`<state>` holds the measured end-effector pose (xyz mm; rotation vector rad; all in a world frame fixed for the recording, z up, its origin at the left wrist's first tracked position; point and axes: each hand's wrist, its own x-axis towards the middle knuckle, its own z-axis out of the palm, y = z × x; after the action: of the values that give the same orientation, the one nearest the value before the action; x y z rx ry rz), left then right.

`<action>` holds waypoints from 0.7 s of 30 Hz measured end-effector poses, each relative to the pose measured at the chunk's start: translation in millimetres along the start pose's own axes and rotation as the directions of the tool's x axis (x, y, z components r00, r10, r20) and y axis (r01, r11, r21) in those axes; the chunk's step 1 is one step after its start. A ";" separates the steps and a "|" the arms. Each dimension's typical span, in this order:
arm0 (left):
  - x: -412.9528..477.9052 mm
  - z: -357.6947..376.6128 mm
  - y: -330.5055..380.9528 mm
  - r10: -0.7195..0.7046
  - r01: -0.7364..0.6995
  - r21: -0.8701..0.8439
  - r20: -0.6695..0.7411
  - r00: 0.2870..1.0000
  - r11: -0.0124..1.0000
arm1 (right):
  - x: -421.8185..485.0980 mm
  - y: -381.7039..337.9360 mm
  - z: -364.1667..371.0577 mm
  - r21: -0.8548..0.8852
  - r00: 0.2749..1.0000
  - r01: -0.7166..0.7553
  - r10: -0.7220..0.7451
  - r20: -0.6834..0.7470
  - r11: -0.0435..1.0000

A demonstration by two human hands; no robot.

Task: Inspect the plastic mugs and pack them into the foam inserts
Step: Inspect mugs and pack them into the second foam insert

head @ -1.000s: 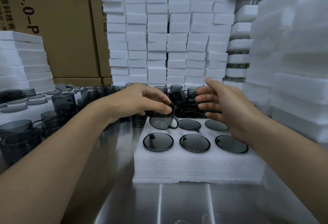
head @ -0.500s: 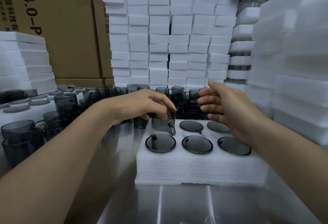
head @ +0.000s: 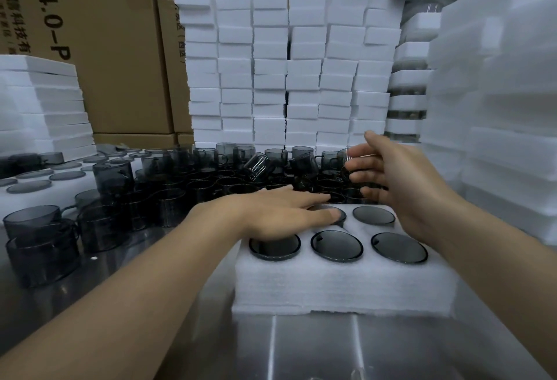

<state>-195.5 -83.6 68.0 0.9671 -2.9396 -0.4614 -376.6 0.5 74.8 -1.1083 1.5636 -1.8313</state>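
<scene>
Head view: we lay our left hand [head: 280, 214] flat, fingers straight, over mugs [head: 336, 245] seated in the foam insert [head: 331, 283] at centre frame, probably pressing them level, while our right hand [head: 398, 178] reaches the loose mugs [head: 193, 196] behind, grip unclear

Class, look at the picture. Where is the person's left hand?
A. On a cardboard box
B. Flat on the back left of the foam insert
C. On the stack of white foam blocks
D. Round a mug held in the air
B: the left hand lies with straight fingers across the back left of the foam insert, covering mugs seated there.
</scene>
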 end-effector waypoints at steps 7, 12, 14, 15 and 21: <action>0.1 0.5 4.5 0.073 -0.084 -0.063 -0.166 0.983 0.994 | 26.0 7.6 -35.2 -0.208 0.932 0.165 -0.221 -0.286 0.964; 7.8 12.2 2.8 0.035 -0.035 0.013 -0.022 0.999 0.999 | 38.0 41.9 -62.0 -0.574 0.874 0.119 -0.360 -0.327 0.810; 7.4 12.1 0.4 0.055 -0.055 0.006 -0.052 0.997 0.998 | 43.6 57.7 -73.1 -0.684 0.879 0.110 -0.392 -0.272 0.721; 7.7 12.1 0.0 0.073 -0.074 -0.012 -0.085 0.994 0.997 | 46.5 66.2 -79.3 -0.738 0.886 0.102 -0.399 -0.238 0.668; 9.3 9.2 -7.2 -0.040 -0.042 -0.116 -0.623 0.781 0.992 | 54.2 93.1 -102.6 -0.845 0.973 -0.064 -0.156 -0.171 0.531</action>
<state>-199.8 -92.0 56.5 0.8835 -2.2788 -0.2476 -503.8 -4.9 -2.2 -1.3422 2.7509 -1.1735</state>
